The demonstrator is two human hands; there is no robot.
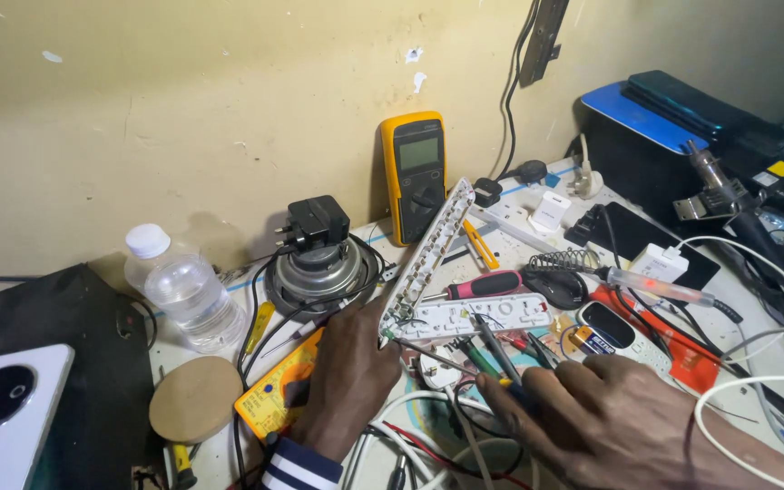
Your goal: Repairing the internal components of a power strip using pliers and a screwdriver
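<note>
Left hand [348, 374]: palm down, knuckles up, fingers curled closed around the lower end of a white power strip cover [426, 257]; striped cuff at the wrist.
Cover: tilted up, leaning toward the yellow multimeter [416, 174] against the wall.
Right hand [592, 419]: reaching in from the right, fingers pinched shut on a thin tool [494, 342], tip over the open power strip base [478, 318].
Nearby: pink-handled screwdriver [483, 286], water bottle [183, 289].

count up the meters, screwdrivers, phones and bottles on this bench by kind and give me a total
Multimeters: 2, one upright by the wall and one flat under the left hand
Screwdrivers: 2, a pink-handled one and a yellow-handled one
Phones: 2, a white one and a small keypad one
Water bottles: 1
Total: 7
</note>
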